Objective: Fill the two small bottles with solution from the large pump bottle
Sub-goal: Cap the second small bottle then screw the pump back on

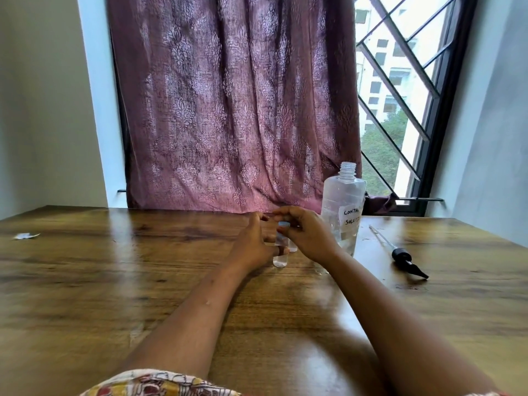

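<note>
Small bottle (280,260): clear, short, liquid in base. Stands upright mid-table (114,281), long axis vertical, top up. Left hand (257,241) wraps body; right hand (305,235) pinches pale cap (284,224). Second small bottle (293,248) just behind, mostly hidden. Large bottle (340,201) upright beside right hand, neck open.

The clear large pump bottle (343,201) stands upright, neck open, with a white handwritten label. Its black pump head (401,256) with dip tube lies flat on the tabletop (143,281) to its right. Just left stand two clear small bottles: the near small bottle (279,260), gripped by the left hand (254,244) with the right hand (308,238) pinching its pale cap (284,224), and the far small bottle (293,248), mostly hidden.
</note>
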A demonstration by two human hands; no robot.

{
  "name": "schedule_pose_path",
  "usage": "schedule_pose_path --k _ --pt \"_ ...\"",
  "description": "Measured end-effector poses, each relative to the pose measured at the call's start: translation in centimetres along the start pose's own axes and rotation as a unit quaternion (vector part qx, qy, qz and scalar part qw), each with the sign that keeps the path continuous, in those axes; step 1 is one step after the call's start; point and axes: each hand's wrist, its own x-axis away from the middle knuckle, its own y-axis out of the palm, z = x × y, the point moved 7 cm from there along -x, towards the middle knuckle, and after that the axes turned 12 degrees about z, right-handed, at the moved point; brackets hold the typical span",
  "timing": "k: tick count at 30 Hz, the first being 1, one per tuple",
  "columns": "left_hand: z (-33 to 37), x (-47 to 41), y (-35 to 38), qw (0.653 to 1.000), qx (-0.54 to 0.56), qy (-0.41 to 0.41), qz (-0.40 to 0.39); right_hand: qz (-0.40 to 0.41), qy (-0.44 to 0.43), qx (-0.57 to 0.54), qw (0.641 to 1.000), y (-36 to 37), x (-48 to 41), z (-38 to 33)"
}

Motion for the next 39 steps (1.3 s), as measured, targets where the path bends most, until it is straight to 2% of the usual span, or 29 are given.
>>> schedule_pose_path --k 7,10,14,21,26,31,34,37,39 --pt "-0.2 -0.1 0.0 1.000 -0.020 0.003 0.018 0.037 0.034 -0.023 0.998 -0.4 0.0 0.1" --pt "0.0 0.1 -0.5 0.996 -0.061 0.022 0.054 0.051 0.061 -0.029 0.996 -0.1 0.6 0.3" --pt "0.3 0.1 -1.9 0.987 -0.110 0.039 0.110 0.047 0.080 0.035 0.995 1.2 1.1 1.1" --pt "-0.9 -0.4 -2.6 0.978 -0.172 0.021 0.116 0.049 0.090 0.105 0.989 3.6 -0.9 1.7" --pt "-1.9 -0.8 -3.3 0.975 -0.183 -0.013 0.122 0.012 0.103 0.134 0.986 5.2 -2.1 2.3" --pt "-2.0 -0.9 -3.4 0.966 -0.212 -0.012 0.146 0.024 0.080 0.106 0.991 5.0 -1.8 1.6" --pt "-2.0 -0.7 -3.4 0.969 -0.198 -0.026 0.148 0.090 0.058 0.062 0.992 2.7 -2.5 0.0" --pt "-1.8 -0.5 -3.7 0.965 -0.211 -0.024 0.152 0.178 0.053 0.074 0.980 0.0 -2.8 -0.4" --pt "-1.8 -0.4 -3.7 0.964 -0.219 -0.021 0.148 0.179 0.070 0.107 0.976 -0.3 -2.3 0.3"
